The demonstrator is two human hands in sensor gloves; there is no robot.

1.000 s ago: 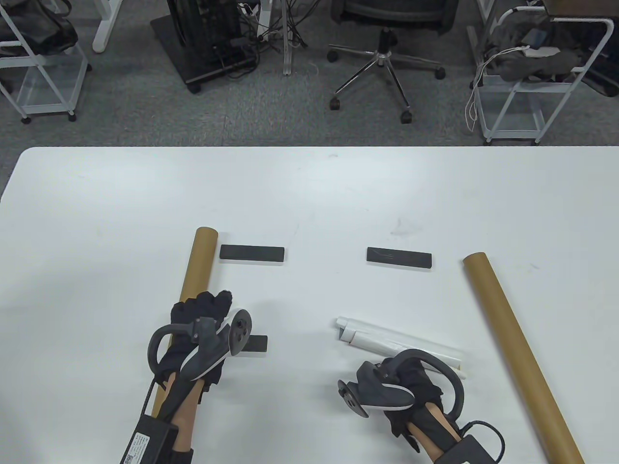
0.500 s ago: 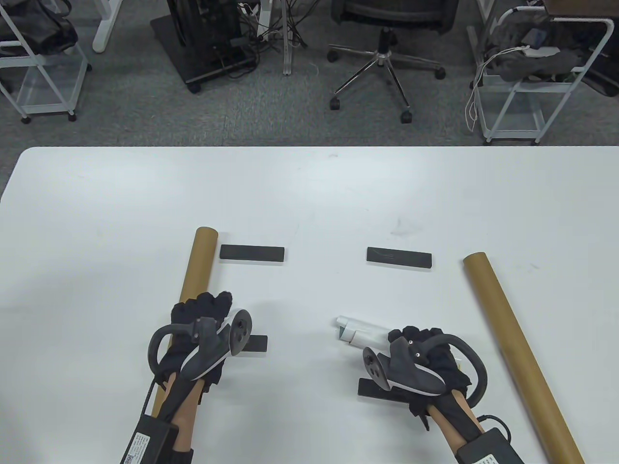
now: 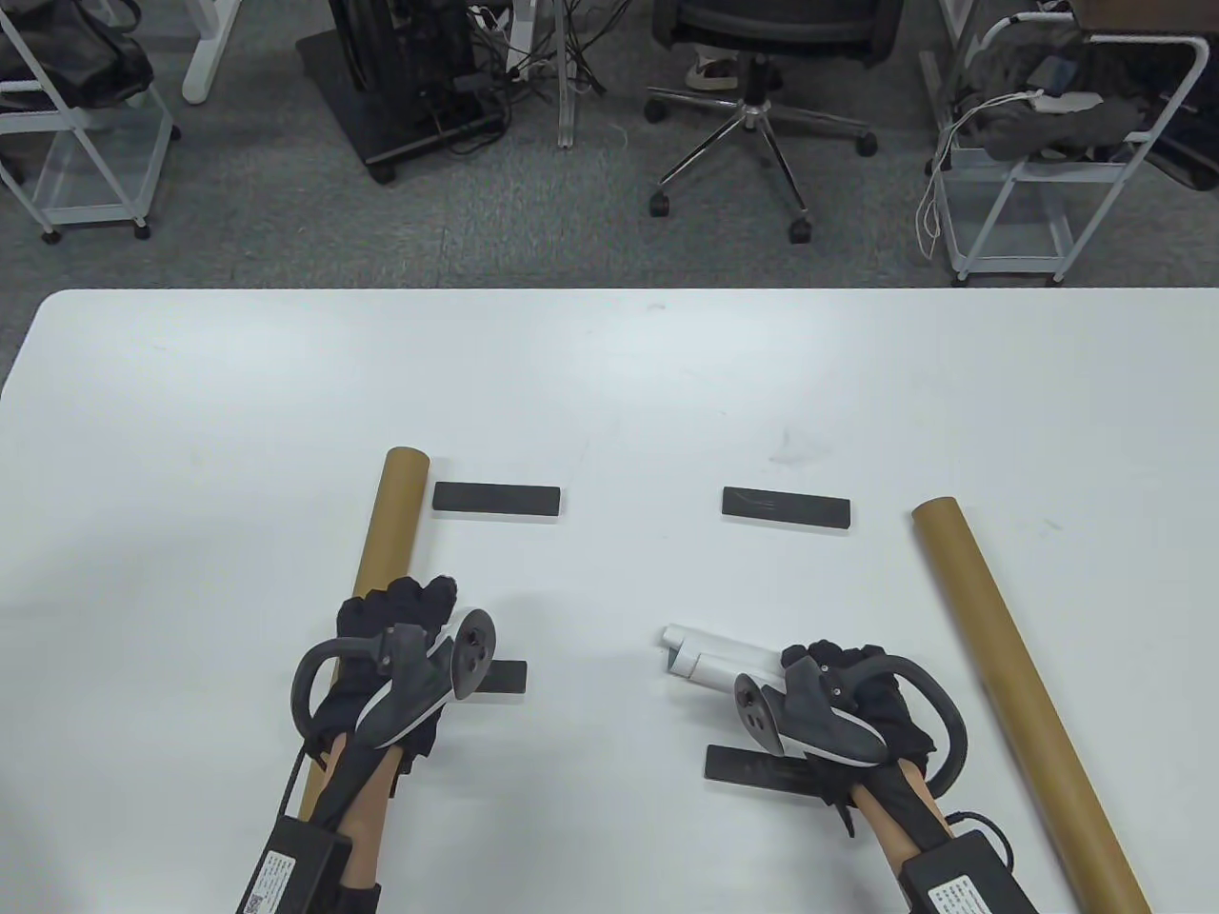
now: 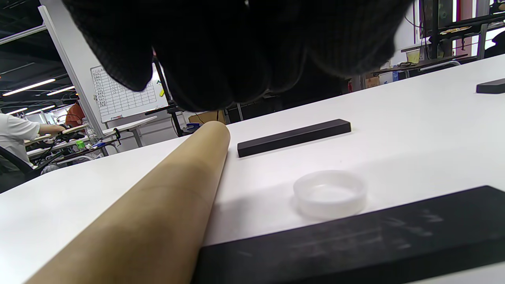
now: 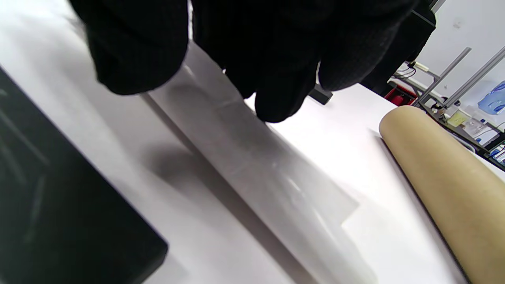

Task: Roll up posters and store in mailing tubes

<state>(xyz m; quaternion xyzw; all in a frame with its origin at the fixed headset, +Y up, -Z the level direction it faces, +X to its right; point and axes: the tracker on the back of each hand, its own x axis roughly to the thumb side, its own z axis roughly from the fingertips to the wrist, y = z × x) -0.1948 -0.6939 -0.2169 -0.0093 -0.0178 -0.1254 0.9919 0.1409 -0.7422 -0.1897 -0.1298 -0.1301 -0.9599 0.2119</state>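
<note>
Rolled white poster [image 3: 709, 653] at 5 o'clock on the table [image 3: 609, 381], right hand [image 3: 843, 700] curled over its middle, fingers [image 5: 276, 90] touching. Light, springy, easily creased; best gripped mid-roll. Left hand [image 3: 395, 633] resting on left mailing tube [image 3: 390, 533], grip unclear

Your left hand [image 3: 395, 657] sits on the left tube [image 3: 389, 533], which runs from the worktop's [image 3: 609, 381] near edge toward the middle. A bar [image 3: 496, 499] lies just right of its far end, another [image 3: 503, 676] just beside your left hand, with a cap [image 4: 330, 193] between them. Rolled poster [image 3: 709, 655] under your right hand [image 3: 848, 705]; bar [image 3: 752, 764] nearer you, bar [image 3: 786, 507] beyond. Right tube [image 3: 1024, 695] angles to the near right corner.
</note>
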